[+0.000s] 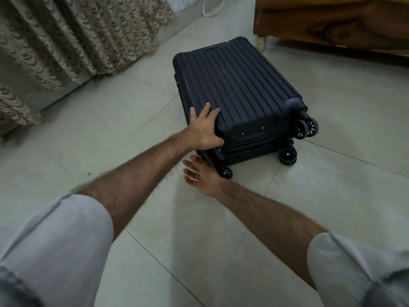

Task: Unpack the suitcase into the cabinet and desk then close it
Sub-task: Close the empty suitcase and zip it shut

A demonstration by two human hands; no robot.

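Note:
A dark navy ribbed hard-shell suitcase (pixel 234 89) lies flat on the tiled floor, lid down, its wheels (pixel 306 127) pointing right and toward me. My left hand (pixel 204 129) rests on the near left corner of the lid, fingers spread and fairly straight over the edge. Just below that corner my right hand (pixel 199 176) hovers low over the floor with its fingers spread and nothing in it. The suitcase's inside is hidden.
A patterned beige curtain (pixel 73 41) hangs along the left and back wall. A wooden piece of furniture (pixel 332 21) on a short pale leg (pixel 261 43) stands at the back right. A white cable (pixel 210 9) lies near the far wall. Pale floor tiles (pixel 132 120) surround the case.

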